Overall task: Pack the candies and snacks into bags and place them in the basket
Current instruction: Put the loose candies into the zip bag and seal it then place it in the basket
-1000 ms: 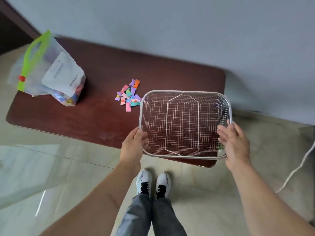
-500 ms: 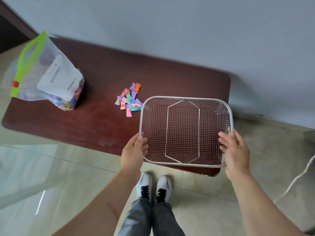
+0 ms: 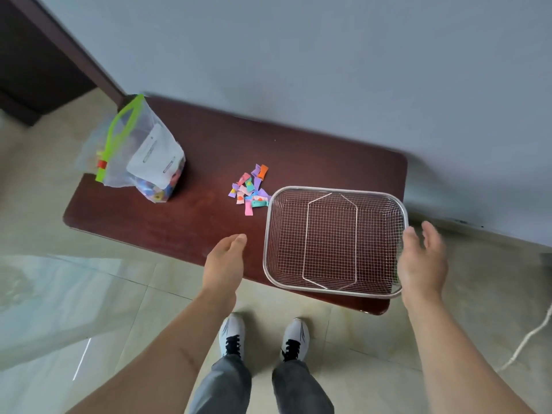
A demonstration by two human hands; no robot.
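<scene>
While both arms reach forward over the near edge of the table [image 3: 185, 222], neither hand has anything in it. The left hand [image 3: 222, 264] hangs palm-inward with its fingers loosely spread, just to the left of the basket [image 3: 401, 210] and clear of its rim. The right hand [image 3: 422, 261] is spread wide, thumb pulled away from the fingers, right beside the basket's right rim; can't really tell if it's brushing the wire or just off it.

Count-wise: one wire mesh basket, sitting at the right end of the dark wooden table with its near corner poking past the edge, nothing inside it. One clear zip bag [image 3: 140, 162] with a green top strip, at the far left end, already with colourful stuff in the bottom. One small loose pile of candies [image 3: 249, 189] between bag and basket, nearly touching the basket's far-left corner; maybe a dozen wrappers, too jumbled to count exactly. Two white shoes [image 3: 260, 336] down on the tiled floor.
</scene>
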